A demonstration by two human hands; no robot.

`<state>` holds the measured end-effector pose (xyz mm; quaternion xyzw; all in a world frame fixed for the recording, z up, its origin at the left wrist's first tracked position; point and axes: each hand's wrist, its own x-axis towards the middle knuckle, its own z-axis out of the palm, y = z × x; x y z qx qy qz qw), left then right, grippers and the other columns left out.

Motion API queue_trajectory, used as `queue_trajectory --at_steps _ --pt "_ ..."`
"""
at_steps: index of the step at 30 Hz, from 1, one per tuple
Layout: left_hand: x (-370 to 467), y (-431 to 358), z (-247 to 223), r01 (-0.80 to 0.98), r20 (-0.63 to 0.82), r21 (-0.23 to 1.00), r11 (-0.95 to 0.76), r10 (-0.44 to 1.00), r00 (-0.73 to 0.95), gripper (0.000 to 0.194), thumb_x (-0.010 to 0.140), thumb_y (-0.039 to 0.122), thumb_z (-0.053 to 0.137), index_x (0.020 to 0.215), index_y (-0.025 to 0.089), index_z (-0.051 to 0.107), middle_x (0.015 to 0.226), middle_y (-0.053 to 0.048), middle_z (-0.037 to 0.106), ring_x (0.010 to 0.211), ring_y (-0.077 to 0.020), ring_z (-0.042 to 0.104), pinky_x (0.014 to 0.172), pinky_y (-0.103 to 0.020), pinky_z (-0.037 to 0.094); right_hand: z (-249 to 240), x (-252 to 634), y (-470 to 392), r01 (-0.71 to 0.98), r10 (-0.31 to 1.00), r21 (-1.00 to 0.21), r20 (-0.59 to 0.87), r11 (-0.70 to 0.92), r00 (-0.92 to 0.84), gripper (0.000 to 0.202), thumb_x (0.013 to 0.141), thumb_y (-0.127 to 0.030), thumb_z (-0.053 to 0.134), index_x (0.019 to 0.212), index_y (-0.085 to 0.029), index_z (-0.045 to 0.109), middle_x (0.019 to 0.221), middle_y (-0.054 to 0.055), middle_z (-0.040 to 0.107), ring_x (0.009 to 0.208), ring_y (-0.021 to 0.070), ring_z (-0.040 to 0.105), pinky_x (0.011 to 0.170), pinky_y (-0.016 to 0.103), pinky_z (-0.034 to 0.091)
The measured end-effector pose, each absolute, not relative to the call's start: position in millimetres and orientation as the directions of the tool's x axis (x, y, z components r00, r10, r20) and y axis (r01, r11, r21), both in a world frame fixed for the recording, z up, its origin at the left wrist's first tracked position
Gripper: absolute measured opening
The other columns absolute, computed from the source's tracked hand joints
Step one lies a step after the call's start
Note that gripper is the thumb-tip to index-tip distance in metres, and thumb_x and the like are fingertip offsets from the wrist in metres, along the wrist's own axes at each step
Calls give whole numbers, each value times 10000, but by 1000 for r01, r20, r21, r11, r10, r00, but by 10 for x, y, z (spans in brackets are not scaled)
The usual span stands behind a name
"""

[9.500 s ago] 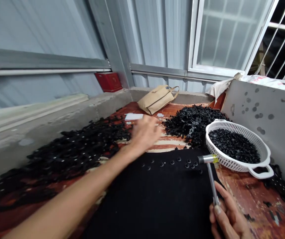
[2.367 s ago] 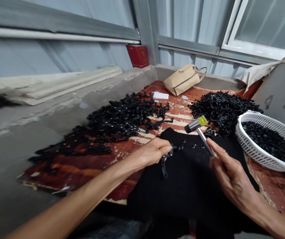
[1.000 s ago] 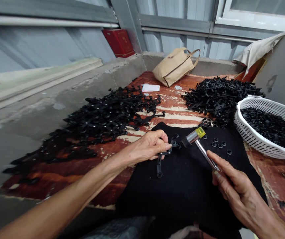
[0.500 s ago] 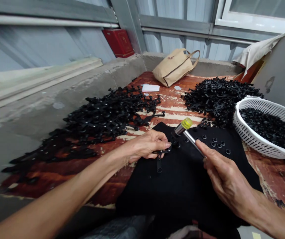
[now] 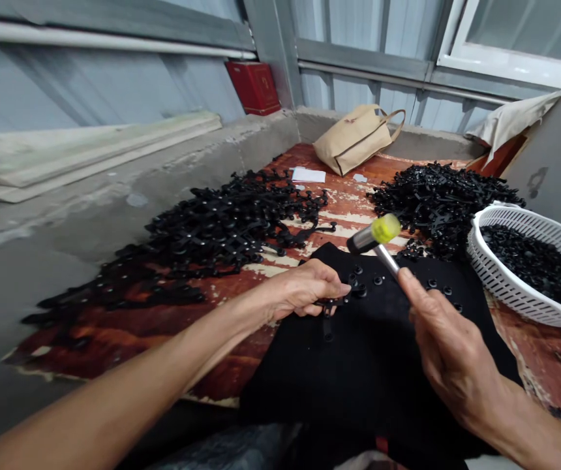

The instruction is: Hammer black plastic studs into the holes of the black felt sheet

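My right hand (image 5: 449, 339) is wrapped round the handle of a small mallet (image 5: 374, 235), its head steel in the middle with one yellow and one black end. The mallet head is raised above a black cloth (image 5: 359, 365). Left of it, my left hand (image 5: 312, 288) pinches a black jointed plastic piece (image 5: 328, 329), whose arm hangs below my fingers; the rest of it is covered by them. Several small black round caps (image 5: 378, 281) lie on the cloth between and beyond my hands.
A pile of black jointed pieces (image 5: 222, 222) spreads along the left, and another black heap (image 5: 441, 202) sits at the back right. The white basket (image 5: 500, 281) on the right holds small black parts. Behind are a beige bag (image 5: 353, 140), white paper (image 5: 308, 175) and a red box (image 5: 256, 88).
The mallet head has lifted and tilted away from the piece in my left hand. My left hand keeps its pinch. The whole view has shifted slightly.
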<state>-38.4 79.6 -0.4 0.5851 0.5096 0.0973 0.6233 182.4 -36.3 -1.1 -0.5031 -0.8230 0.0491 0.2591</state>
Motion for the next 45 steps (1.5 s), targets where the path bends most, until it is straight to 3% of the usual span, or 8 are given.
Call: queue_trajectory --at_steps 3,8,19,25,29,34,38,45 --pt "-385 794 -27 466 -500 840 278 730 466 395 627 469 743 598 142 523 480 7 557 305 -9 303 337 -158 114 -5 1824 -336 850 885 -261 223 458 -408 651 809 -7 331 1454 -78 388 780 58 567 485 149 512 443 263 458" --pt "-373 794 -43 482 -517 826 292 733 442 298 716 374 681 612 144 523 468 11 557 284 -9 282 316 -158 105 -24 1824 -363 826 871 -332 360 455 -335 684 864 -29 324 1530 -159 239 851 58 576 554 143 550 521 255 496" --pt "-340 758 -20 541 -489 811 222 764 421 246 772 341 614 642 164 502 469 22 550 304 -24 279 341 -167 130 -72 1846 -355 839 908 -359 252 409 -335 676 798 -21 356 1460 -142 416 824 74 609 501 153 529 472 264 480" --pt "-331 777 119 613 -347 720 -326 596 724 175 774 323 589 714 168 643 591 7 599 519 -103 497 497 -206 341 -93 1856 -490 799 947 -526 280 291 -160 501 963 -216 318 1441 -94 407 782 60 637 599 166 595 584 273 541" --pt "-375 770 145 533 16 583 -613 665 747 308 779 383 608 1034 218 653 999 -36 644 933 -194 580 820 -288 428 -111 1900 -649 741 993 -666 118 90 -15 525 975 -361 343 1407 -90 467 656 25 605 494 161 555 469 261 511" --pt "-555 530 -12 786 36 559 -264 955 295 287 847 472 461 867 197 544 699 8 559 623 -156 520 592 -263 370 -127 1978 -742 778 984 -604 148 173 -104 508 949 -301 343 1306 -17 566 737 110 714 626 206 694 644 316 598" --pt "-568 295 -50 851 -135 496 -171 953 270 332 839 514 469 694 215 474 591 12 531 545 -152 493 529 -261 282 -138 2001 -752 777 977 -594 156 209 -144 482 943 -237 342 1319 -14 544 1081 200 735 949 238 732 821 332 589" --pt "-261 393 -112 799 -107 578 -165 956 275 188 804 284 529 891 245 367 560 75 518 525 -151 513 530 -253 275 -104 1996 -815 770 974 -596 124 227 -191 480 936 -217 330 1328 -27 533 1086 193 736 950 228 733 826 311 585"
